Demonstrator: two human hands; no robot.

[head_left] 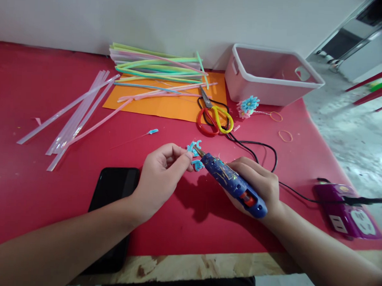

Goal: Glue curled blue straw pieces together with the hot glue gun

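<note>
Between the thumb and fingers of my left hand (pixel 166 175) is a small light-blue curled piece (pixel 194 148), made of fuzzy pipe-cleaner-like material. My right hand (pixel 255 179) is wrapped round a blue hot glue gun (pixel 230 178), whose metal nozzle points left and meets the curled piece or hovers just over it; I cannot tell which. Another blue curl (pixel 197 165) shows just below, close to my left fingertips. Left of the hands, a thin stem with a blue tip (pixel 153 131) lies on the red table cover (pixel 161 238).
Scissors (pixel 208 110) and colored pipe cleaners (pixel 162 68) lie on an orange sheet (pixel 186 111). Behind stands a pink bin (pixel 263 85), with a blue-and-pink flower (pixel 249 104) in front. Clear strips (pixel 78 117), a black phone (pixel 118 182), and a purple power strip (pixel 340 208) lie around.
</note>
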